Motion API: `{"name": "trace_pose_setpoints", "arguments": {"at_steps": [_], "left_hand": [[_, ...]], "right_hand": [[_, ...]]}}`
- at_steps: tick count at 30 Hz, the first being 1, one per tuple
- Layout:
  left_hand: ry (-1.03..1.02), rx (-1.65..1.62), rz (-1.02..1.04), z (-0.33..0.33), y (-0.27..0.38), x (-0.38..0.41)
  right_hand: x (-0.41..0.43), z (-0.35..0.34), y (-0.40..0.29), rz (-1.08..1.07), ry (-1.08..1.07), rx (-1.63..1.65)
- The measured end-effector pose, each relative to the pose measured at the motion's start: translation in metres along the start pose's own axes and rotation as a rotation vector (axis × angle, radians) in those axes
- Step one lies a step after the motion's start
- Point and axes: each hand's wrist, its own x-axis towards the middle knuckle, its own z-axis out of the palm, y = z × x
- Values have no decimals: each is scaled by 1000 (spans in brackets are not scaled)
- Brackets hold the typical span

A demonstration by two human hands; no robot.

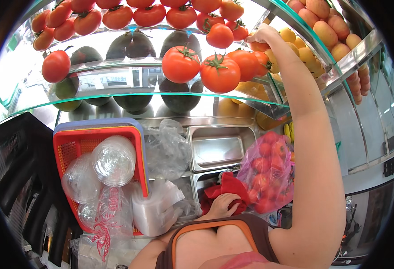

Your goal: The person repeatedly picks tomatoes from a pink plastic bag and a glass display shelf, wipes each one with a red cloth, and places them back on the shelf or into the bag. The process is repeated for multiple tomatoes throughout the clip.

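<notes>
My right hand (264,34) reaches up to the right end of the glass shelf and touches a tomato (259,46) there; whether its fingers close round it is hard to see. Near my body, my left hand (223,204) rests on a bunched red cloth (229,188) with its fingers curled over it. The cloth lies over a steel pan (200,183), beside a pink plastic bag of tomatoes (266,171). Large tomatoes (220,73) stand along the shelf's near edge, left of my right forearm, and more tomatoes (148,15) line the back.
A red plastic basket (58,141) holds clear plastic cups (114,160). Beside it are a roll of clear bags (155,208), crumpled plastic (168,148) and a rectangular steel pan (222,148). The glass shelf edge (133,95) crosses ahead; mangoes (338,30) sit at upper right.
</notes>
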Motion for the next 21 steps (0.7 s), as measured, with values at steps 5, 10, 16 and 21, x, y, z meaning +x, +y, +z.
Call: {"name": "trace_pose_setpoints", "arguments": {"at_steps": [5, 10, 16, 21], "left_hand": [[0, 10, -2, 1, 0, -1], [26, 26, 17, 2, -1, 0], [25, 23, 14, 2, 0, 1], [36, 15, 23, 1, 0, 0]], "right_hand": [[20, 8, 10, -75, -65, -55], [11, 2, 14, -171, -204, -64], [11, 4, 23, -249, -117, -38], [2, 0, 17, -197, -93, -4]]}}
